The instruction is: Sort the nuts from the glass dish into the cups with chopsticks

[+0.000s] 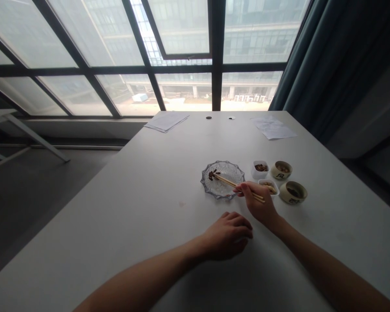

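My right hand [260,203] is closed around a pair of wooden chopsticks [228,181]. Their tips reach over a clear glass plate [225,190] with a scalloped rim, meeting some small dark brown pieces [212,175] at its left side. Whether the tips pinch a piece is too small to tell. My left hand [229,234] rests on the table in front of the plate, fingers loosely bent, thumb apart, nothing seen in it. Close by my right hand is a white tub of pale pieces [269,187], partly hidden by that hand.
Behind that tub stands a white tub of brown pieces [260,168]. To the right are two beige cups with dark markings, a rear cup [281,174] and a front cup [293,199]. Papers [167,121] and a crumpled sheet [274,128] lie toward the table's far edge.
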`<action>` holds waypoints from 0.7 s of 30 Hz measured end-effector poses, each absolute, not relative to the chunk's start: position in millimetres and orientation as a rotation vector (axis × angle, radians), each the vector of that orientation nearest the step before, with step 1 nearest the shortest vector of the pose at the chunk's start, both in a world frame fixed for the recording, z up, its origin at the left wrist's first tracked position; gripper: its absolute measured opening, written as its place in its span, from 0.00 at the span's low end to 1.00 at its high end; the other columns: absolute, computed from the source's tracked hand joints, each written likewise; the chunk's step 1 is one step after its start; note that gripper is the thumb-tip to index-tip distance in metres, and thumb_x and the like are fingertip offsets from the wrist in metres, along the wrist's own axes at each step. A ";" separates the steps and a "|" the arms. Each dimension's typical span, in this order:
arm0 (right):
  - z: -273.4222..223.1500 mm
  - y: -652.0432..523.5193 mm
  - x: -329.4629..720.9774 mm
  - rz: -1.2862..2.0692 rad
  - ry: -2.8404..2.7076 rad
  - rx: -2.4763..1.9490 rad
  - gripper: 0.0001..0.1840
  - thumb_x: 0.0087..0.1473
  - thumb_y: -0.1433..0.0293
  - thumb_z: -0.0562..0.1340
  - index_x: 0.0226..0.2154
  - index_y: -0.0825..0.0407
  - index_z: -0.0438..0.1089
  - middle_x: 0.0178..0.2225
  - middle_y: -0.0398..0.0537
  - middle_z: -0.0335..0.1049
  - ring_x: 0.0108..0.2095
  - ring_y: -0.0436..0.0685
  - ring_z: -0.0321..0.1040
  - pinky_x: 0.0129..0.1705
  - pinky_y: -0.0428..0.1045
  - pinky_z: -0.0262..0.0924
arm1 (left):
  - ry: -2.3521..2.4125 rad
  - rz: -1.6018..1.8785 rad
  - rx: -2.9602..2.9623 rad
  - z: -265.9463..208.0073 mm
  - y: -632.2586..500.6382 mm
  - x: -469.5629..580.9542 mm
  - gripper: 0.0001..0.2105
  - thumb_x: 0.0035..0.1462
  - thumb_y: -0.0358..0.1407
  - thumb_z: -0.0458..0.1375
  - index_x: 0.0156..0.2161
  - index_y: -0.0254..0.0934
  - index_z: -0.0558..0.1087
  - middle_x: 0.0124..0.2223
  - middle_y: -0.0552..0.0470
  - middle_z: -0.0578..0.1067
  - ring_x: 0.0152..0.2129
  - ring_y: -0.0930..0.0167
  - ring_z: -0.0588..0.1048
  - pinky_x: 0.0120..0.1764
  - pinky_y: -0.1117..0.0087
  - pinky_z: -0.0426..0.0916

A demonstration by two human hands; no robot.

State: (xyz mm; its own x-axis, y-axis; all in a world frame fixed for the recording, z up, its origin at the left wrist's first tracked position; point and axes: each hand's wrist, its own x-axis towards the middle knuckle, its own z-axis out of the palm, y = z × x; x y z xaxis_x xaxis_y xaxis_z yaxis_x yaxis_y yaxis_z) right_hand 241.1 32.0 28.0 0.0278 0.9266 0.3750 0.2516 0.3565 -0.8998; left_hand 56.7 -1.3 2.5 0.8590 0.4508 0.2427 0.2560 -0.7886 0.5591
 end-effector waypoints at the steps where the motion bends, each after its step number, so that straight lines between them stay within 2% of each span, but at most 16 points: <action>1: 27.7 31.9 240.6 0.753 -1.459 -1.123 0.23 0.70 0.51 0.60 0.36 0.50 0.81 0.36 0.53 0.84 0.36 0.63 0.82 0.39 0.55 0.78 | 0.519 0.499 2.508 2.5 -1.4 56.6 0.08 0.65 0.32 0.63 0.49 0.43 0.77 0.55 0.51 0.79 0.53 0.63 0.75 0.58 0.62 0.64; 12: 39.3 34.2 243.9 0.678 -1.392 -1.108 0.22 0.70 0.53 0.62 0.35 0.52 0.81 0.33 0.54 0.84 0.30 0.60 0.82 0.35 0.53 0.79 | 0.516 0.489 2.509 2.0 -1.7 57.0 0.08 0.65 0.33 0.62 0.49 0.42 0.77 0.55 0.50 0.80 0.53 0.62 0.75 0.57 0.61 0.64; 21: 35.5 32.7 243.8 0.695 -1.454 -1.092 0.22 0.71 0.53 0.60 0.35 0.51 0.80 0.33 0.52 0.83 0.33 0.61 0.82 0.37 0.54 0.79 | 0.510 0.517 2.510 0.6 -0.6 56.5 0.08 0.65 0.32 0.63 0.49 0.43 0.76 0.55 0.52 0.80 0.53 0.63 0.75 0.57 0.62 0.64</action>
